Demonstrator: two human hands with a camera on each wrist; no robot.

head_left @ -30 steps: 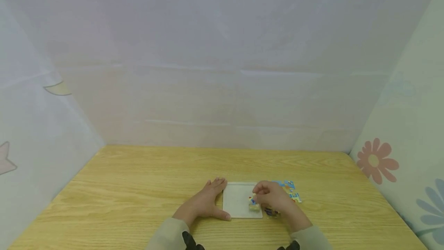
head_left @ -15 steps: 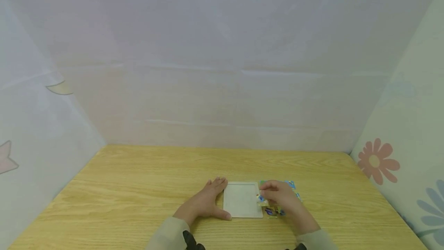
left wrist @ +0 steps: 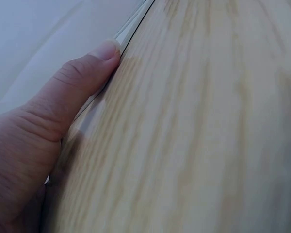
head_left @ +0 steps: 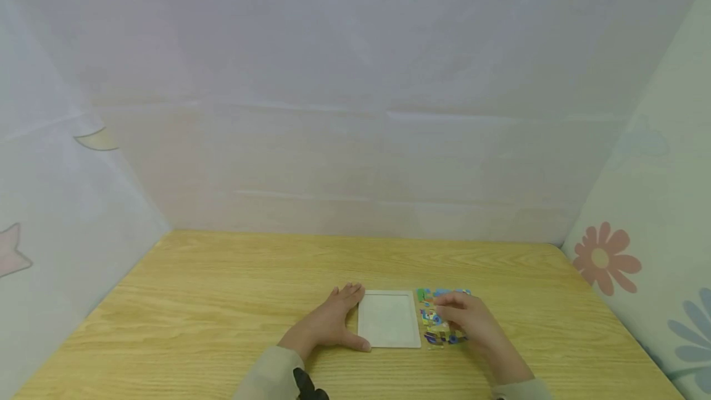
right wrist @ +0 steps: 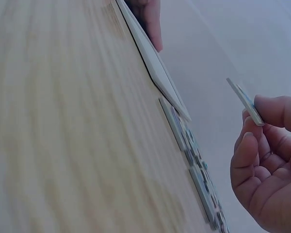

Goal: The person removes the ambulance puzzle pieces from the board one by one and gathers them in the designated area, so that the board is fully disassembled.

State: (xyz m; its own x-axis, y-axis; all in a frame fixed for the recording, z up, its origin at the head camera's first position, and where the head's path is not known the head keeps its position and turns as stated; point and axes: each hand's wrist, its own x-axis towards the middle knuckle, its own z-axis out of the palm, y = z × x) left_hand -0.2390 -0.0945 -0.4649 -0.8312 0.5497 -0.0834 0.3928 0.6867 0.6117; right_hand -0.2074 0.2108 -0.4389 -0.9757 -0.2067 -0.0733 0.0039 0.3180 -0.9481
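Observation:
My left hand [head_left: 329, 323] lies spread along the left side of a square white puzzle tray [head_left: 389, 320], which holds nothing. Its thumb [left wrist: 105, 51] touches the tray's near edge, while the fingers reach the far left corner. To the right, my right hand [head_left: 469, 321] is raised over a group of colourful jigsaw pieces [head_left: 435, 337]. Between thumb and fingers it pinches one flat jigsaw piece [right wrist: 245, 102], tilted and clear of the table in the right wrist view. Part of the group is hidden beneath the right hand in the head view.
The wooden table [head_left: 222, 301] extends on every side of the tray. Pale cloth walls [head_left: 355, 141] stand behind and at both sides, the right one printed with flowers [head_left: 600, 258]. The loose pieces lie close by the tray's right edge.
My right hand has moved to the right with the jigsaw piece, from over the tray to over the group of pieces. The left hand stays in place at the tray.

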